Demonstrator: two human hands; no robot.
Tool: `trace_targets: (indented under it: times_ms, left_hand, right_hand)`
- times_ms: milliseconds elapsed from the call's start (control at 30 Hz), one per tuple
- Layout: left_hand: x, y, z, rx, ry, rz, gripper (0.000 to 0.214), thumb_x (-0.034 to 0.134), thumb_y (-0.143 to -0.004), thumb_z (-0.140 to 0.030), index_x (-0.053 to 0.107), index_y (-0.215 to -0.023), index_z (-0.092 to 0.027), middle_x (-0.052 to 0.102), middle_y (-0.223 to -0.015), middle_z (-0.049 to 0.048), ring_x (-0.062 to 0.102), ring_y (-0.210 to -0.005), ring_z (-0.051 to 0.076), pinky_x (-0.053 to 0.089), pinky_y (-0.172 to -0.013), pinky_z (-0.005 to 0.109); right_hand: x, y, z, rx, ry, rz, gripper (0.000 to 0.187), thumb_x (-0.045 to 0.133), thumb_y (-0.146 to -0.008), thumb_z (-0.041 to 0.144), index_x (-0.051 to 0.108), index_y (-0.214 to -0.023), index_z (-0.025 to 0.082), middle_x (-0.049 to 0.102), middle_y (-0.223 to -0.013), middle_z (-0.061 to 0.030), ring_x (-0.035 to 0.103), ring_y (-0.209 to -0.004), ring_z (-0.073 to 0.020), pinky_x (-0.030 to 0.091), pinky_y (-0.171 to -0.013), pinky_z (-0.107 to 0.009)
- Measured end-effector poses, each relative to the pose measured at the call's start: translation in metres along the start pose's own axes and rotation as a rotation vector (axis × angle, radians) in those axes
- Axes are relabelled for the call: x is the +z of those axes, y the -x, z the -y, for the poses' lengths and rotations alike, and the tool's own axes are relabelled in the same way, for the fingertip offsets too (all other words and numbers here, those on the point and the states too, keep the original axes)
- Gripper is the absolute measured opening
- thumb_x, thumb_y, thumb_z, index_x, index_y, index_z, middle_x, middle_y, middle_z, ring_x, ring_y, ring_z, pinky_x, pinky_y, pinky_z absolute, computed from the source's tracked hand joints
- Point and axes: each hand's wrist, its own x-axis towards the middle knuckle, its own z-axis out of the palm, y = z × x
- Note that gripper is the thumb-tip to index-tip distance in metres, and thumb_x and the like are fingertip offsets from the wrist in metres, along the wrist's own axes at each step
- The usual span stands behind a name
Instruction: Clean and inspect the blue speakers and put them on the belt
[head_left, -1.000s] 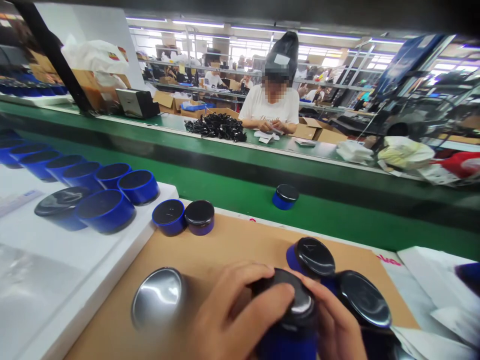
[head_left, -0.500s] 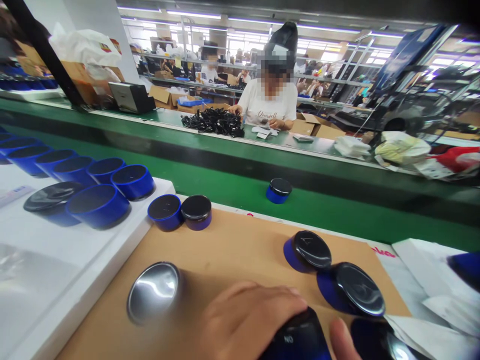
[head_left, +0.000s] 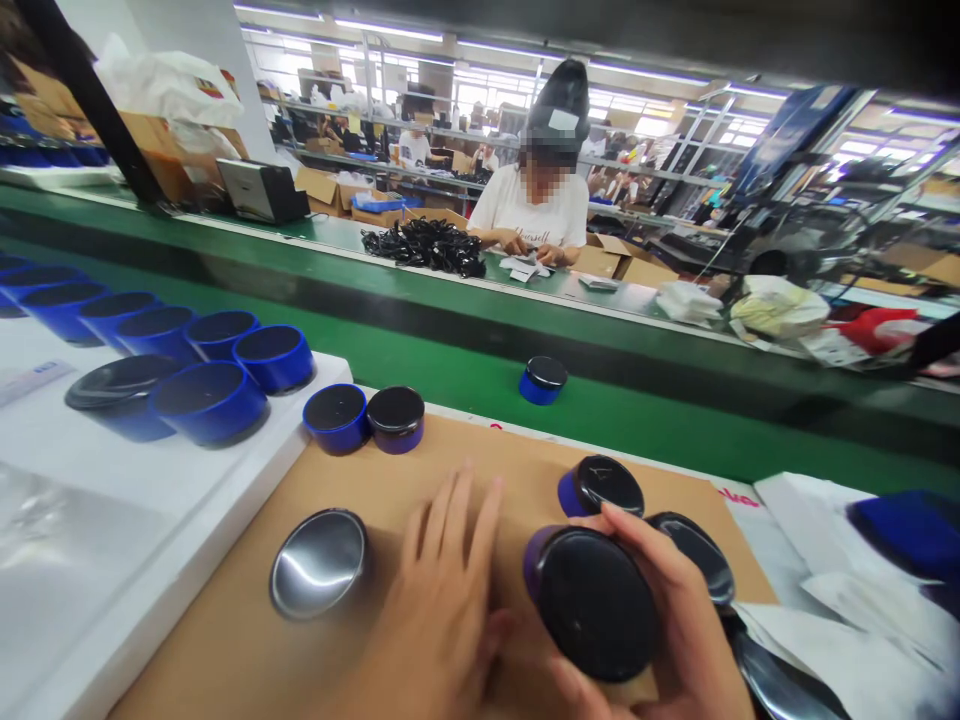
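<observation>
My right hand (head_left: pixel 675 630) is wrapped round a blue round speaker with a black top (head_left: pixel 592 600), held tilted above the brown cardboard sheet (head_left: pixel 420 480). My left hand (head_left: pixel 442 610) lies beside it with its fingers stretched flat over the cardboard and holds nothing. A shiny metal-faced piece (head_left: pixel 319 563) rests on the cardboard just left of that hand. Two more black-topped speakers (head_left: pixel 600 487) (head_left: pixel 694 555) sit behind my right hand.
A pair of small speakers (head_left: pixel 365 418) stands at the cardboard's far edge. Several blue speakers (head_left: pixel 210 400) line a white foam tray (head_left: pixel 112 480) on the left. One speaker (head_left: pixel 543 380) rides the green conveyor belt (head_left: pixel 675 430). A person in a white shirt (head_left: pixel 536 210) works opposite.
My right hand has lifted the speaker and turned its black top toward me. My left hand let go of it and spread flat on the cardboard. The speaker on the belt drifted left.
</observation>
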Motion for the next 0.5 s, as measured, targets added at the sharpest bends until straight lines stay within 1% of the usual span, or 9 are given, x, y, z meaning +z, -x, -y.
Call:
trace_targets:
  times_ms: [67, 167, 233, 300, 333, 367, 400, 433, 500]
  left_hand:
    - [0.009, 0.003, 0.003, 0.089, -0.112, 0.026, 0.062, 0.057, -0.083, -0.018, 0.042, -0.142, -0.004, 0.044, -0.146, 0.0294, 0.050, -0.130, 0.046, 0.053, -0.092, 0.062]
    - [0.013, 0.004, 0.003, 0.139, -0.155, 0.019, 0.054, 0.054, -0.089, -0.023, 0.048, -0.139, -0.004, 0.046, -0.143, 0.0285, 0.053, -0.126, 0.046, 0.054, -0.091, 0.062]
    - [0.011, 0.002, 0.002, 0.128, -0.152, 0.020, 0.052, 0.051, -0.093, -0.030, 0.051, -0.138, -0.004, 0.046, -0.141, 0.0285, 0.054, -0.125, 0.045, 0.056, -0.089, 0.061]
    - [0.008, 0.000, 0.001, 0.117, -0.145, 0.032, 0.052, 0.047, -0.096, -0.038, 0.054, -0.136, -0.005, 0.048, -0.140, 0.0277, 0.055, -0.124, 0.044, 0.057, -0.089, 0.060]
    - [0.005, -0.002, 0.001, 0.110, -0.142, 0.039, 0.052, 0.046, -0.096, -0.041, 0.055, -0.135, -0.006, 0.048, -0.139, 0.0272, 0.055, -0.124, 0.044, 0.057, -0.089, 0.059]
    - [0.003, -0.003, 0.001, 0.105, -0.137, 0.052, 0.053, 0.046, -0.097, -0.042, 0.055, -0.135, -0.007, 0.048, -0.139, 0.0267, 0.054, -0.124, 0.043, 0.057, -0.090, 0.059]
    - [0.001, -0.003, 0.001, 0.098, -0.133, 0.065, 0.053, 0.047, -0.096, -0.042, 0.055, -0.135, -0.007, 0.048, -0.140, 0.0265, 0.053, -0.125, 0.043, 0.056, -0.091, 0.059]
    - [0.000, -0.004, 0.000, 0.092, -0.128, 0.079, 0.053, 0.049, -0.095, -0.042, 0.055, -0.135, -0.007, 0.047, -0.140, 0.0266, 0.053, -0.125, 0.044, 0.055, -0.093, 0.060]
    - [-0.002, -0.004, 0.000, 0.081, -0.114, 0.110, 0.055, 0.052, -0.094, -0.042, 0.055, -0.135, -0.006, 0.048, -0.139, 0.0273, 0.052, -0.126, 0.044, 0.053, -0.095, 0.060]
  right_hand:
    - [-0.006, -0.006, -0.002, -0.086, 0.056, -0.034, 0.054, 0.064, -0.083, 0.038, 0.044, -0.133, 0.031, 0.052, -0.127, -0.0019, 0.053, -0.116, -0.0208, 0.040, -0.103, -0.027]
    - [-0.022, -0.023, -0.002, -0.060, -0.047, -0.217, 0.050, 0.071, -0.080, 0.033, 0.049, -0.125, 0.028, 0.059, -0.119, -0.0045, 0.061, -0.108, -0.0215, 0.048, -0.096, -0.029]
    - [-0.035, -0.044, -0.002, -0.026, -0.010, -0.397, 0.054, 0.073, -0.077, 0.040, 0.048, -0.122, 0.025, 0.059, -0.117, -0.0083, 0.063, -0.106, -0.0264, 0.052, -0.092, -0.037]
    - [-0.045, -0.073, -0.010, 0.013, 0.140, -0.474, 0.066, 0.074, -0.072, 0.053, 0.048, -0.125, 0.022, 0.055, -0.120, -0.0118, 0.058, -0.112, -0.0333, 0.047, -0.098, -0.050]
    - [-0.049, -0.090, -0.018, 0.040, 0.224, -0.441, 0.071, 0.076, -0.070, 0.055, 0.049, -0.126, 0.020, 0.053, -0.122, -0.0128, 0.055, -0.115, -0.0354, 0.041, -0.102, -0.055]
    - [-0.051, -0.107, -0.030, 0.083, 0.314, -0.359, 0.066, 0.081, -0.066, 0.052, 0.056, -0.118, 0.018, 0.058, -0.116, -0.0118, 0.054, -0.115, -0.0369, 0.036, -0.105, -0.058]
    - [-0.051, -0.125, -0.043, 0.153, 0.390, -0.272, 0.059, 0.083, -0.067, 0.045, 0.060, -0.113, 0.017, 0.062, -0.110, -0.0113, 0.054, -0.114, -0.0362, 0.037, -0.104, -0.060]
    - [-0.051, -0.140, -0.057, 0.231, 0.434, -0.180, 0.052, 0.081, -0.074, 0.039, 0.059, -0.114, 0.015, 0.063, -0.108, -0.0097, 0.059, -0.106, -0.0303, 0.045, -0.098, -0.054]
    - [-0.047, -0.165, -0.083, 0.361, 0.502, -0.033, 0.035, 0.072, -0.088, 0.034, 0.059, -0.114, 0.014, 0.064, -0.108, -0.0071, 0.064, -0.097, -0.0232, 0.053, -0.089, -0.045]
